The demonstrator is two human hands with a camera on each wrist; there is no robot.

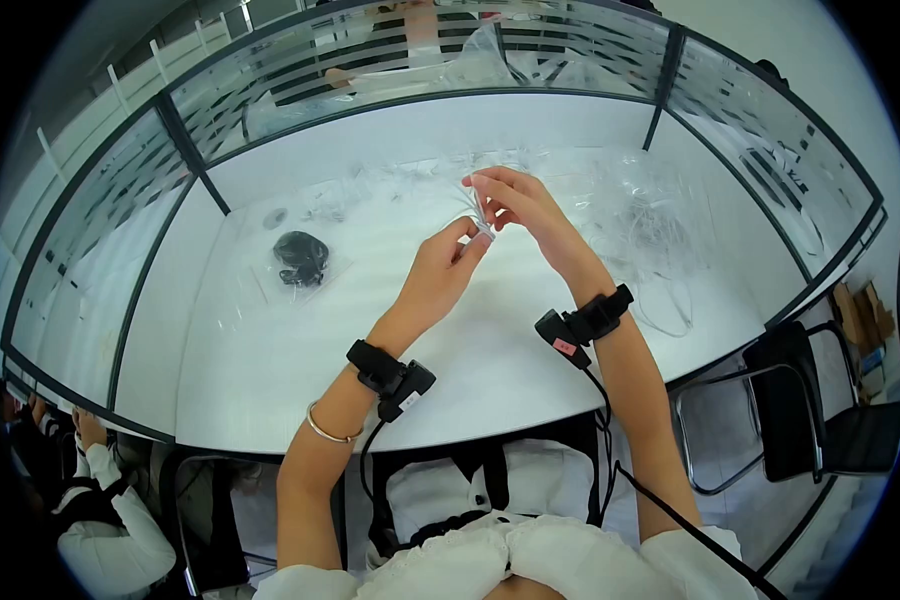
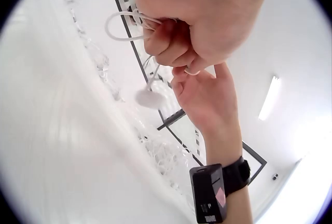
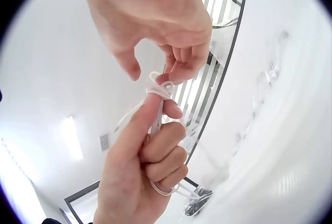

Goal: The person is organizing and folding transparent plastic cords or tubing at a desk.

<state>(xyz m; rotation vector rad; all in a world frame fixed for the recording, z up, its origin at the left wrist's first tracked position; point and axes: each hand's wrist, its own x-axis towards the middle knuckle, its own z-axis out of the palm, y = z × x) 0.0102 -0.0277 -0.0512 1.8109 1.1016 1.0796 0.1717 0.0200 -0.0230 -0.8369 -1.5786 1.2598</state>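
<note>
A bundled white cable (image 3: 157,93) is gripped in my left hand (image 1: 440,270), its fingers curled around the bundle and the thumb pressing along it. Small loops stick out past that thumb in the right wrist view. One larger loop (image 2: 116,27) and a blurred white end (image 2: 150,99) hang from the left fist in the left wrist view. Just above, my right hand (image 1: 527,215) has its bent fingertips (image 3: 168,78) right at the small loops. Its thumb stands apart from those fingers.
A black bundle (image 1: 300,257) lies on clear plastic at the table's left. White cables in a clear bag (image 1: 655,225) lie at the right. Clear plastic lines the back, below a glass-topped partition (image 1: 430,95). A black chair (image 1: 800,410) stands at right; another person (image 1: 110,520) sits lower left.
</note>
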